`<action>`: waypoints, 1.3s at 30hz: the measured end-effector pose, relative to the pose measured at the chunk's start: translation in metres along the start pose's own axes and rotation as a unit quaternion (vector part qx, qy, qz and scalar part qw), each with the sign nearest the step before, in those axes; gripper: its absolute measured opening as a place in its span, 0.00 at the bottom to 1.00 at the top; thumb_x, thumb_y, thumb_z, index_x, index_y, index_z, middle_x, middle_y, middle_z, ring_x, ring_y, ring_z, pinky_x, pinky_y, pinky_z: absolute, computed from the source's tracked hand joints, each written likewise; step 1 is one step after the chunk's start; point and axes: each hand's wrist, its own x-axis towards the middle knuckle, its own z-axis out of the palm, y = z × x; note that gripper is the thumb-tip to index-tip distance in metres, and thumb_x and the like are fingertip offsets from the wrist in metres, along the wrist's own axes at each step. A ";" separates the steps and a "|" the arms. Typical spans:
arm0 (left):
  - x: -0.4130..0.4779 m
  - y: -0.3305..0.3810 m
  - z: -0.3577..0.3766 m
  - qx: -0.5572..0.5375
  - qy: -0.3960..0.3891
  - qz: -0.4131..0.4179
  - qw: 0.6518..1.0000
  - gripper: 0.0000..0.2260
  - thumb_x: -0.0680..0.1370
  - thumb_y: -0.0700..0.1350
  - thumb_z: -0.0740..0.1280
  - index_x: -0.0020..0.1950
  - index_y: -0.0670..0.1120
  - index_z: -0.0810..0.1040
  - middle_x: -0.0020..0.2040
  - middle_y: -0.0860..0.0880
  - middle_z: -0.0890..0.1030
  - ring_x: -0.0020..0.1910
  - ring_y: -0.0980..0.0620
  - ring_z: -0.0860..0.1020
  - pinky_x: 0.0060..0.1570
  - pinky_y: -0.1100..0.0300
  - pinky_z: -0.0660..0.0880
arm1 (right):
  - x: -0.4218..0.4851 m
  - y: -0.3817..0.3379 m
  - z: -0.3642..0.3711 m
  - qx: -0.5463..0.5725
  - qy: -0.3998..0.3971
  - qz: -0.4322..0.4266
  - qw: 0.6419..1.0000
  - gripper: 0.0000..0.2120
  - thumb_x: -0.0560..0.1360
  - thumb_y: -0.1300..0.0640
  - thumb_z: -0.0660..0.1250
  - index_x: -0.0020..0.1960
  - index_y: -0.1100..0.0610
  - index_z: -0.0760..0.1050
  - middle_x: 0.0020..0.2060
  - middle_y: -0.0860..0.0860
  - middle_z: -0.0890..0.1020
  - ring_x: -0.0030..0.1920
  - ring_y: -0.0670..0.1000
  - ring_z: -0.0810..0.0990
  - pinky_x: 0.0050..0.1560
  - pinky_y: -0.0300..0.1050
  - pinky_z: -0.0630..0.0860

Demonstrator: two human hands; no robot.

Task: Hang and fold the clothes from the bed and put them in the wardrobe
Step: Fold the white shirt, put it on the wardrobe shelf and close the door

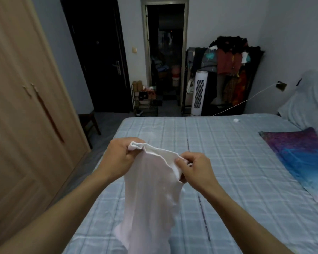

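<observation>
Garment [151, 195]: thin white cloth, matt, finely ribbed, thicker hemmed top edge. Bed [228, 162] sheet: pale blue checked cloth, matt, lightly creased. Wardrobe [22, 99]: light wood-look panels, smooth, matt. Pillow [305, 162] at bed's right edge: purple-blue printed cloth.

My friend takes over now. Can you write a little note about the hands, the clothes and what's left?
Left hand grips one top corner of the white garment; right hand pinches the other.
It hangs over the bed, unfolded.
Wardrobe at left, doors closed.
Done so far: cannot tell.
Left: fold or hang the garment, open the wardrobe, put it inside.
</observation>
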 end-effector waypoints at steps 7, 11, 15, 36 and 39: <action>-0.036 0.025 -0.051 -0.070 -0.068 -0.060 0.993 0.06 0.75 0.47 0.69 0.41 0.50 0.85 0.38 0.51 0.84 0.40 0.55 0.81 0.42 0.52 0.75 | -0.045 -0.027 0.006 -0.066 -0.110 -0.066 0.990 0.13 0.78 0.55 0.67 0.35 0.45 0.76 0.34 0.44 0.76 0.35 0.43 0.74 0.40 0.42 0.72; -0.051 0.040 -0.077 -0.081 -0.046 -0.051 0.994 0.08 0.75 0.46 0.71 0.36 0.55 0.84 0.36 0.56 0.83 0.39 0.55 0.80 0.41 0.54 0.75 | -0.072 -0.059 0.017 -0.068 -0.202 -0.052 0.976 0.09 0.73 0.40 0.71 0.50 0.42 0.79 0.56 0.40 0.76 0.58 0.36 0.73 0.57 0.34 0.70; -0.068 0.045 -0.102 -0.069 -0.050 -0.018 0.996 0.15 0.77 0.41 0.71 0.33 0.58 0.82 0.33 0.58 0.81 0.36 0.58 0.78 0.39 0.58 0.72 | -0.110 -0.070 0.062 -0.111 -0.194 -0.105 0.969 0.28 0.62 0.43 0.80 0.58 0.49 0.77 0.51 0.41 0.81 0.52 0.39 0.78 0.53 0.33 0.74; -0.151 0.027 -0.200 -0.042 0.106 -0.110 0.987 0.15 0.77 0.45 0.71 0.30 0.48 0.77 0.28 0.55 0.74 0.28 0.63 0.69 0.32 0.60 0.66 | -0.218 -0.019 0.147 -0.112 0.085 0.113 0.984 0.13 0.77 0.63 0.63 0.34 0.54 0.68 0.29 0.47 0.74 0.30 0.49 0.72 0.28 0.34 0.64; -0.159 0.027 -0.206 -0.024 0.126 -0.129 0.983 0.16 0.77 0.47 0.72 0.30 0.47 0.75 0.28 0.54 0.74 0.29 0.58 0.70 0.33 0.59 0.66 | -0.209 -0.037 0.104 -0.077 0.146 0.083 0.983 0.09 0.75 0.65 0.64 0.39 0.54 0.74 0.31 0.49 0.78 0.34 0.52 0.76 0.33 0.40 0.65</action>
